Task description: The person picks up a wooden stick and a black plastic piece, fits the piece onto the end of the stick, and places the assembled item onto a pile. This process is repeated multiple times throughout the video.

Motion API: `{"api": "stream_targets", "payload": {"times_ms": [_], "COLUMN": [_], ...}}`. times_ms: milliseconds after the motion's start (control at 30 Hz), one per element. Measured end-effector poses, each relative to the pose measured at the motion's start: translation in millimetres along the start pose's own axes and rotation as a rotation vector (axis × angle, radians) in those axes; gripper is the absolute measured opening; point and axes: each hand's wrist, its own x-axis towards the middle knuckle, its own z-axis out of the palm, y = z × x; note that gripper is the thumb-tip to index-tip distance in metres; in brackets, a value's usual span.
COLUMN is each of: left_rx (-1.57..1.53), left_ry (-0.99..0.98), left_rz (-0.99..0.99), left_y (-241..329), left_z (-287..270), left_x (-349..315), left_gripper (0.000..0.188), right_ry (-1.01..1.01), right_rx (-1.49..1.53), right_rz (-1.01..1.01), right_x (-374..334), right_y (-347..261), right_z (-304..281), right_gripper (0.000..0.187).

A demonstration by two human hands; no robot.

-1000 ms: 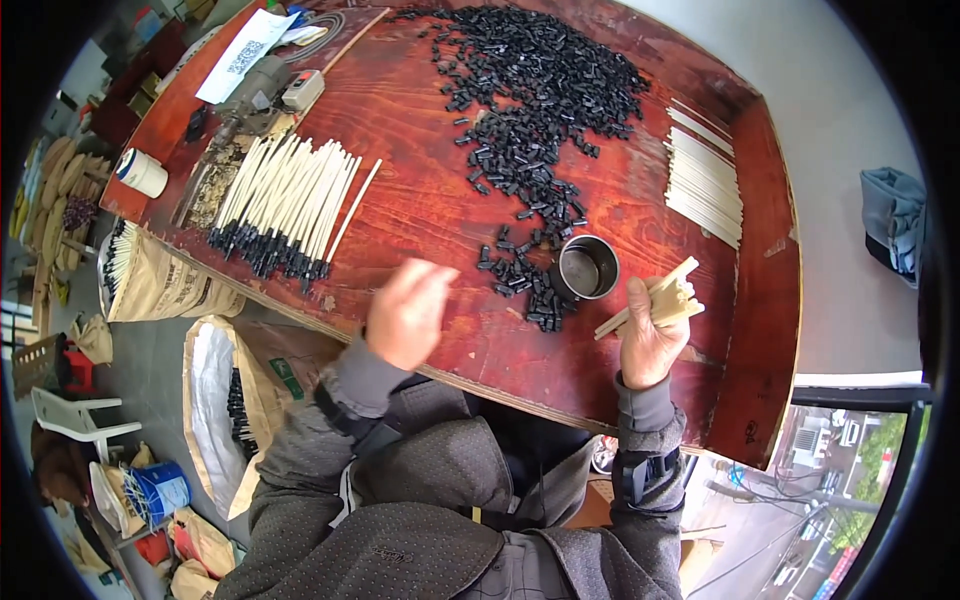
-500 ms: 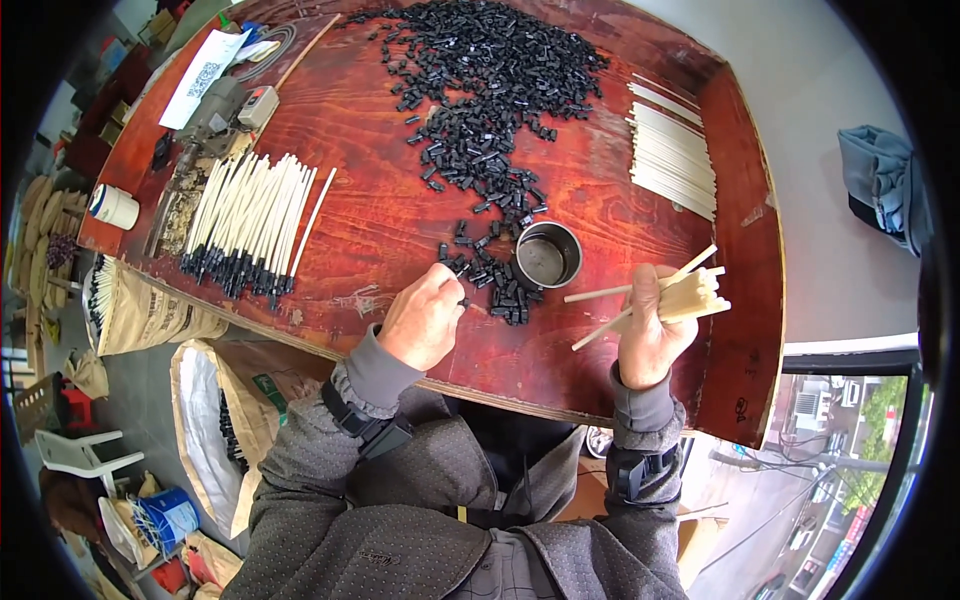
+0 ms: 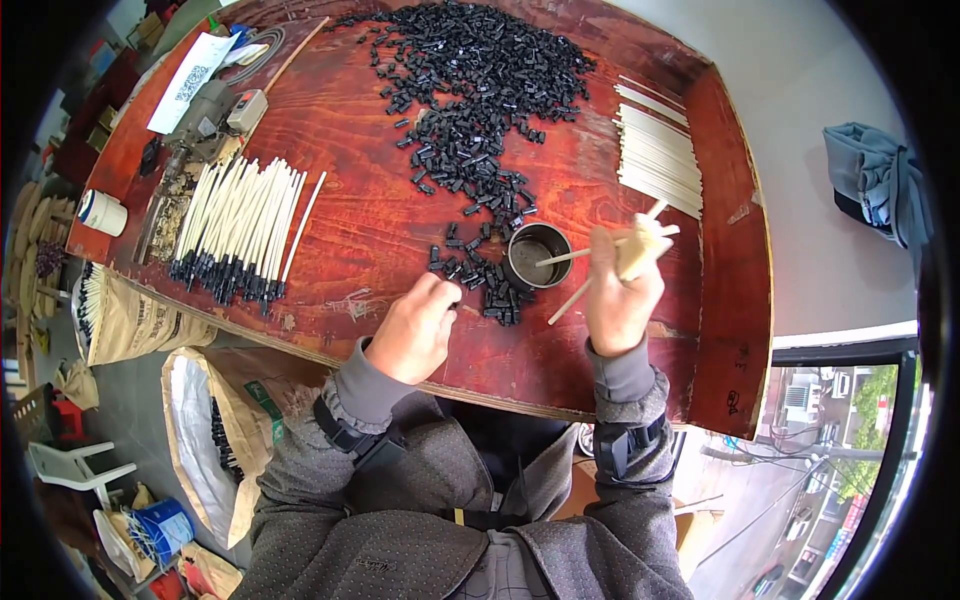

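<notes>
Trailing from twelve o'clock, black caps (image 3: 480, 70) reach a metal cup (image 3: 553, 238) standing between the hands. Nearly closed, the left hand (image 3: 412, 332) pinches a small dark piece (image 3: 455, 306); at its two o'clock, the right hand (image 3: 625, 308) clasps pale sticks (image 3: 640, 250), one reaching over the cup's mouth.

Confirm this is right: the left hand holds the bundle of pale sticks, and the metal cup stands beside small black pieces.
Not quite: the head view shows the right hand holding the bundle of pale sticks. The metal cup does stand beside small black pieces.
</notes>
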Motion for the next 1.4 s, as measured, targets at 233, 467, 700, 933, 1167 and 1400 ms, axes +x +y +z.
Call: {"api": "stream_targets", "payload": {"times_ms": [233,467,700,933,1167,1400], "left_rx": [-1.046,-1.414,-1.529,-1.559,-0.999,0.292], "left_ry": [0.021,0.153,0.139,0.272,0.304,0.77], "left_rz": [-0.467,-0.454,-0.479,-0.475,-0.371,-0.095], "left_y": [7.1,17.7,24.1,23.4,12.0,-63.8], "left_z": [-0.7,11.3,20.2,26.5,-12.4,-126.3], "left_x": [-4.8,-5.8,-8.2,-17.5,-24.7,-57.3], "left_gripper": [0.016,0.015,0.011,0.006,0.004,0.009], "right_ry": [0.002,-0.027,0.008,0.037,-0.169,0.008], "right_rx": [0.624,0.754,0.758,0.694,0.666,0.574], "right_rz": [0.503,0.588,0.583,0.314,0.439,0.369], "right_x": [-10.6,-22.0,-26.8,-49.9,-39.9,-25.7], "right_y": [-37.9,-46.4,-42.6,-58.1,-47.5,-23.3], "right_z": [-13.8,-3.3,-2.7,12.0,8.0,-5.3], "right_gripper": [0.021,0.019,0.021,0.019,0.016,0.018]}}
